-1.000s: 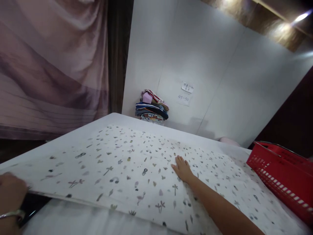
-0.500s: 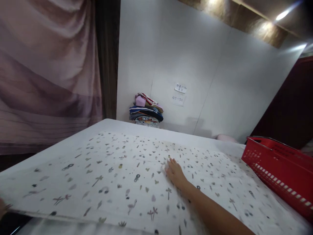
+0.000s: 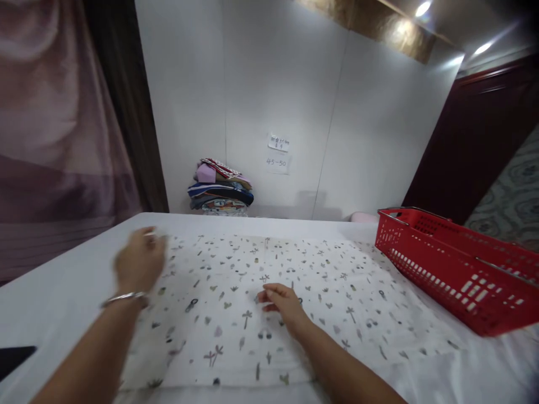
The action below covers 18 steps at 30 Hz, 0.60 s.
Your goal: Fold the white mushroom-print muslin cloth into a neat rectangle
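A white cloth [image 3: 227,331] printed with palm trees, flamingos and other small motifs lies spread over the white table. My left hand [image 3: 141,258], with a silver bracelet on its wrist, is at the cloth's left edge. Motion smears its fingers, and I cannot make out whether it holds anything. Near the middle of the cloth is my right hand [image 3: 283,306], its fingers loosely curved and apart from one another. Nothing shows in that hand.
A red plastic basket [image 3: 442,264] with metal handles stands on the right. Folded clothes [image 3: 221,188] are stacked at the back by the wall, left of paper notes [image 3: 278,154]. A black flat object [image 3: 14,359] lies at the left front edge.
My left hand has come from the lower left corner up to the cloth's left side. The cloth's left edge lies further in. My right hand's fingers have curled, and the view has turned right.
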Each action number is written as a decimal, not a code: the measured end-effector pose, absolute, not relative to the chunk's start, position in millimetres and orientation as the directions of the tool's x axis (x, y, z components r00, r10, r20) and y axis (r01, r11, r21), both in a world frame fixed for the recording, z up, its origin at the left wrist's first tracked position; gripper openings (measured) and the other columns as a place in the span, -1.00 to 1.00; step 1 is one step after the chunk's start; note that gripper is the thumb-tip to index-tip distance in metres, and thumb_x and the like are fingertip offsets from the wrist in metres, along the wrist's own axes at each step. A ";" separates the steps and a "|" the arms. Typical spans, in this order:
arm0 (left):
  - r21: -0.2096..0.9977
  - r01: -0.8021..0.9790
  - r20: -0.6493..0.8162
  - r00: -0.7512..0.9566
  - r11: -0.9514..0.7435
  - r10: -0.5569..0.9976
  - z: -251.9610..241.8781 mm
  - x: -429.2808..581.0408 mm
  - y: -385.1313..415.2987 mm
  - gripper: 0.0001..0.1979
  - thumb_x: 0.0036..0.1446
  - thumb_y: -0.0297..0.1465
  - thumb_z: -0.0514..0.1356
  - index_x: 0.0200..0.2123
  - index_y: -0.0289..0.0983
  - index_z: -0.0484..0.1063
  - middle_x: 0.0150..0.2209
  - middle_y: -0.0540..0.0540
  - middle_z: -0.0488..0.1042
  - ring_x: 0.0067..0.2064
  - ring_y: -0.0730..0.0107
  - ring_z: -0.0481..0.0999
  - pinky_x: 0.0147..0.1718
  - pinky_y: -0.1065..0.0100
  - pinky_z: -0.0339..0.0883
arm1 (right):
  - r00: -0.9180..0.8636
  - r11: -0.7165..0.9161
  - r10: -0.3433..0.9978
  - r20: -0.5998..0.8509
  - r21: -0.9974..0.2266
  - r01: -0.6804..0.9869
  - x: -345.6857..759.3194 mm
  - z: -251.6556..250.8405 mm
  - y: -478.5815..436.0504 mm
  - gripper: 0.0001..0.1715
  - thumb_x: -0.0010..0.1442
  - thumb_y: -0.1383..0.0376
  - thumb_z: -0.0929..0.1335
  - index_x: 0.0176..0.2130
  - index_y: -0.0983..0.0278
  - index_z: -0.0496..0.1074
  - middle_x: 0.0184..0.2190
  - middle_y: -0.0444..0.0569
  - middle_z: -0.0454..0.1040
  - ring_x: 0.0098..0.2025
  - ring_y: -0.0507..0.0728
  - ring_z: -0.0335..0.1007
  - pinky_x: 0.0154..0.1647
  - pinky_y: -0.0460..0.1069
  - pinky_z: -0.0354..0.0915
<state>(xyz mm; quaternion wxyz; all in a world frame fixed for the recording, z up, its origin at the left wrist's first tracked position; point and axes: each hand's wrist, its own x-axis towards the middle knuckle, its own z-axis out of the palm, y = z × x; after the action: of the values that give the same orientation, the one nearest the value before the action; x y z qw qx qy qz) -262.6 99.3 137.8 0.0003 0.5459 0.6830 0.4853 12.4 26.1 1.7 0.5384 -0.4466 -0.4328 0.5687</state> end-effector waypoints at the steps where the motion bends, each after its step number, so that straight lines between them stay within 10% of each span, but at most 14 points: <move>1: 0.580 0.811 0.536 -0.308 -0.078 0.786 136.2 -232.0 101.9 -0.64 0.21 -0.28 -0.03 0.01 -0.33 0.26 -0.22 -0.15 0.46 -0.11 0.03 0.44 -0.15 0.09 0.28 | -0.009 -0.062 0.998 -0.062 -0.962 -0.267 22.8 5.1 25.7 -0.48 -0.08 0.02 0.40 -0.18 0.28 0.40 -0.28 0.05 0.51 -0.19 0.19 0.43 -0.21 0.09 0.34; 10: 0.283 0.598 0.331 0.673 -0.750 0.661 51.8 51.2 42.3 -0.84 0.13 -0.44 0.04 -0.26 -0.24 0.40 -0.33 -0.16 0.50 -0.23 0.24 0.49 -0.26 0.26 0.31 | 0.121 -0.148 0.968 -0.221 -0.888 -0.435 162.6 7.5 -7.8 -0.41 0.13 -0.15 0.10 -0.22 0.24 0.32 -0.20 0.08 0.49 -0.21 0.17 0.45 -0.23 0.05 0.35; 18: 0.268 0.498 0.308 0.766 -0.825 0.563 -11.3 75.3 -1.9 -0.77 0.05 -0.52 0.06 -0.17 -0.30 0.32 -0.20 -0.10 0.42 -0.15 0.24 0.36 -0.23 0.20 0.30 | 0.084 -0.267 0.913 -0.400 -0.739 -0.618 191.3 -20.1 -36.3 -0.70 -0.05 0.14 0.43 -0.42 0.32 0.40 -0.51 -0.10 0.47 -0.47 0.05 0.39 -0.48 -0.09 0.28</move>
<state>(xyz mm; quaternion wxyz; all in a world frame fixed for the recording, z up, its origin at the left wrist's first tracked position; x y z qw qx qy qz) 75.3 -1.9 -11.3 0.0856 0.9359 0.2836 0.1906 191.3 -36.3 -20.1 0.5826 -0.4498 -0.1638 0.6568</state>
